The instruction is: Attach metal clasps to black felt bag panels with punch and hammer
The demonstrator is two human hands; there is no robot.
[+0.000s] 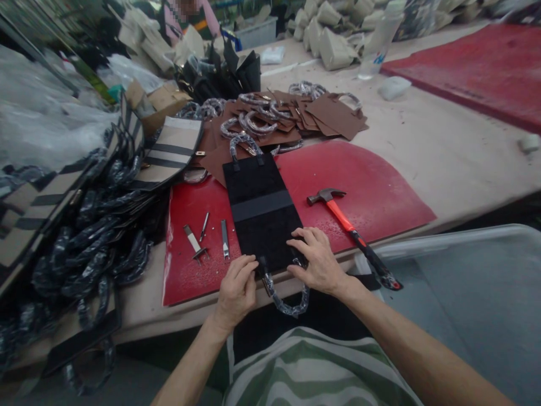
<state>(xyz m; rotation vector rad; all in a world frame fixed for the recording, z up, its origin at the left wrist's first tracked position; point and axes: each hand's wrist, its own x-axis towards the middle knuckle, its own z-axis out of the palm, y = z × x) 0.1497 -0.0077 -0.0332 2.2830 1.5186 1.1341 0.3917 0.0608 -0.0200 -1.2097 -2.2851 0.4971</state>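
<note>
A black bag panel [264, 206] lies on a red mat [363, 175], with a plastic-wrapped handle at each end. The near handle [291, 309] hangs over the table edge. At the panel's near left corner, my left hand [237, 287] has its fingers closed on the edge beside the handle's base. My right hand [316, 260] rests at the near right corner, fingers spread over the panel and thumb by the handle's other base. A claw hammer [344, 223] with an orange and black grip lies to the right. Small metal punching tools [225, 239] lie left of the panel.
Brown panels [338, 115] with wrapped handles are piled behind the mat. Black and beige striped pieces [173, 149] are heaped at left. A grey plastic bin [465, 293] stands at right, below the table edge. Farther back are a clear bottle [380, 42] and another red mat [477, 67].
</note>
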